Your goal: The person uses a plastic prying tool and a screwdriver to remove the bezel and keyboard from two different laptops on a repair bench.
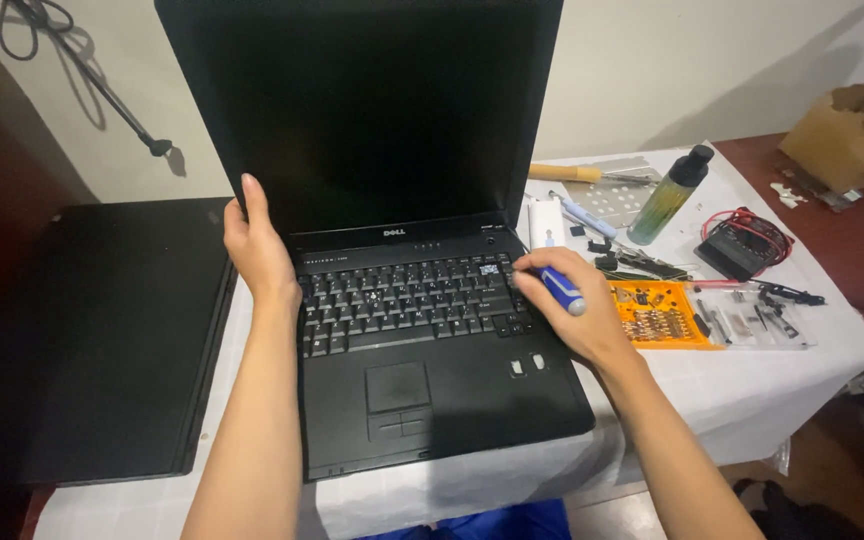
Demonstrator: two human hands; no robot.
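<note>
Matt black plastic laptop (422,330), glossy blue screwdriver handle (560,289), white cloth tablecloth (752,390)

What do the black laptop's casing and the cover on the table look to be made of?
The open black laptop looks like matte plastic: dull, even sheen, moulded edges. The white table cover seems to be thin cloth or paper sheet; it drapes and creases at the edge, so either is possible.
</note>
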